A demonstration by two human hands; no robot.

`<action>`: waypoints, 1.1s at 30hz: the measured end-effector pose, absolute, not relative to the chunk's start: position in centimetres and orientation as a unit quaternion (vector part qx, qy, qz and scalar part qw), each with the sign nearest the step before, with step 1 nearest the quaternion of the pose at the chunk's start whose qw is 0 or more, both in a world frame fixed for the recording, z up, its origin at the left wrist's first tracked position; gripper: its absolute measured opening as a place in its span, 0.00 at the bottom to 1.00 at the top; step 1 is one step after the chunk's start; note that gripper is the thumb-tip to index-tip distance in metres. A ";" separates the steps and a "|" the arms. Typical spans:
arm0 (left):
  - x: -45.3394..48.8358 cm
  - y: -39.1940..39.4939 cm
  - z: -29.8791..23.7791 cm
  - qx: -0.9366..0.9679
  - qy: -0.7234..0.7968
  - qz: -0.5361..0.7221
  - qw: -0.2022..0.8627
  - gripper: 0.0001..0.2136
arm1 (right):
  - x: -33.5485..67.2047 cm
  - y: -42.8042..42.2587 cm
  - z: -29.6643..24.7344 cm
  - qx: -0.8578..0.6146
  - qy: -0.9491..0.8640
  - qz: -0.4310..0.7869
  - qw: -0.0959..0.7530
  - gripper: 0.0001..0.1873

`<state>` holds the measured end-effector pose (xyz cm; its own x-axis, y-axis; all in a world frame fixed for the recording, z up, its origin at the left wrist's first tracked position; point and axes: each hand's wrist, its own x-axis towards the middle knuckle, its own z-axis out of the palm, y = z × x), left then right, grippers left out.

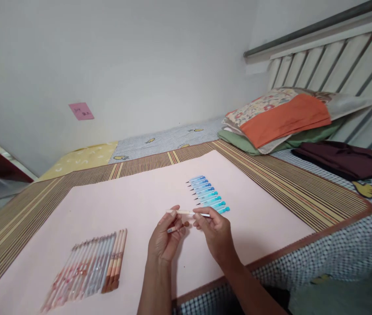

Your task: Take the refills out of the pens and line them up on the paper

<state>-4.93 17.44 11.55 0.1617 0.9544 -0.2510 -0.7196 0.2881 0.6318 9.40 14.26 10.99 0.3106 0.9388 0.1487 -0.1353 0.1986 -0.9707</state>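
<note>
Left hand [165, 239] (right hand [218, 229] too) pinches a pen [184, 212].

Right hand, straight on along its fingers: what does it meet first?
Likely the left hand, or the small brown-ended item in its grasp; depth is unclear, so I can't tell which is nearer. The right hand and left hand both grip the pale pen.
</note>
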 end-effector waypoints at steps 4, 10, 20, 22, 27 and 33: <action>-5.3 17.3 11.6 0.188 0.318 0.565 0.738 0.13 | 9.9 14.8 10.7 -0.487 -0.445 0.411 0.629 0.11; -5.5 17.5 12.0 0.162 0.334 0.569 0.734 0.10 | 11.8 15.5 10.7 -0.507 -0.547 0.278 0.606 0.06; -5.7 17.6 12.4 0.116 0.336 0.590 0.725 0.09 | 15.1 16.6 9.5 -0.538 -0.476 0.353 0.599 0.13; -5.6 17.6 12.2 0.120 0.327 0.586 0.732 0.08 | 15.1 16.7 9.2 -0.514 -0.412 0.416 0.627 0.19; -5.4 17.6 11.9 0.139 0.313 0.569 0.747 0.08 | 15.5 16.6 9.6 -0.360 -0.242 0.596 0.675 0.18; -5.3 17.6 11.9 0.141 0.313 0.572 0.745 0.07 | 18.0 17.0 9.6 -0.293 -0.138 0.597 0.734 0.15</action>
<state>-5.31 17.59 11.94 0.1491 0.9406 -0.3050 -0.7633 0.3055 0.5692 18.00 17.01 9.59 0.2500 0.9571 -0.1464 -0.7952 0.1167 -0.5951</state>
